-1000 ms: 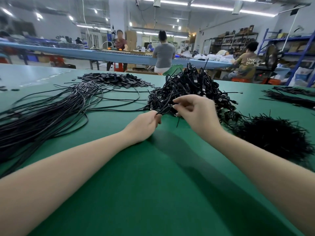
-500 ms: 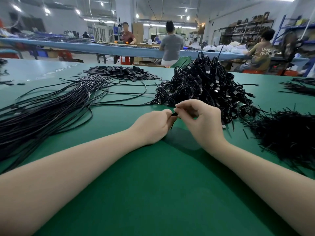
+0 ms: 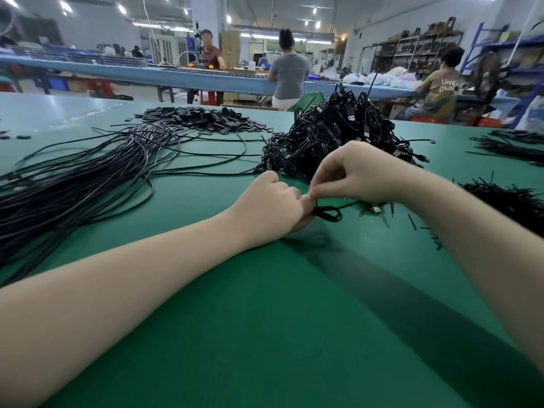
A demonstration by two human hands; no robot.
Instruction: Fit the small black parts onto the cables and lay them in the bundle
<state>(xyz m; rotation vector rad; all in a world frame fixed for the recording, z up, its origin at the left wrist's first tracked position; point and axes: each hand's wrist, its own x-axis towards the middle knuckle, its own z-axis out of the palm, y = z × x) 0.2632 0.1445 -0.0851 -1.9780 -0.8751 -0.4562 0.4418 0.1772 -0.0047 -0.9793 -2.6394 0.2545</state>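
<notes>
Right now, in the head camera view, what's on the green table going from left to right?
Bundle of long black cables → left hand → right hand, which meets the left hand over a looped cable → heap of short black pieces at the right edge.

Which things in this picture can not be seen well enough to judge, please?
- Head view: the small black part, if any, is hidden where the fingertips of the left hand and right hand meet.
- Most of the held cable is hidden inside the hands; only a loop shows.
- The long cable bundle is cut off by the left edge.
- The flat black pieces far back are too small to identify.
</notes>
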